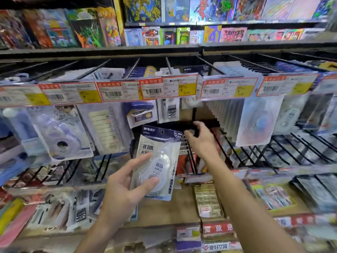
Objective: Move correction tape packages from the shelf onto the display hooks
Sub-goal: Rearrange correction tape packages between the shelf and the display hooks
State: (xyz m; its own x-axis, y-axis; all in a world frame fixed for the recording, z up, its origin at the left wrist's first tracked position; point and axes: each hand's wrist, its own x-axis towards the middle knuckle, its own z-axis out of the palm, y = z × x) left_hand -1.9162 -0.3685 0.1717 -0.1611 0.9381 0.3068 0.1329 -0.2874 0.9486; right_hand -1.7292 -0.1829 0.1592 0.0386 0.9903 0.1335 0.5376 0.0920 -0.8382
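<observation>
My left hand [125, 187] holds a correction tape package [160, 152] upright by its lower half; the pack is white with a dark blue header and a hang hole at the top. My right hand [199, 138] reaches forward to the right of the pack, fingers curled at the dark gap behind it, near the black wire display hooks [189, 152]. Whether the right hand grips anything, I cannot tell. More correction tape packs [255, 123] hang in a dense row to the right.
A rail of price labels [167, 88] runs across above the hooks. Hanging blister packs [62, 136] fill the left side. Black wire hooks [291, 148] jut out at right. A wooden shelf [164, 210] below holds small packets. Colourful boxes line the top shelves.
</observation>
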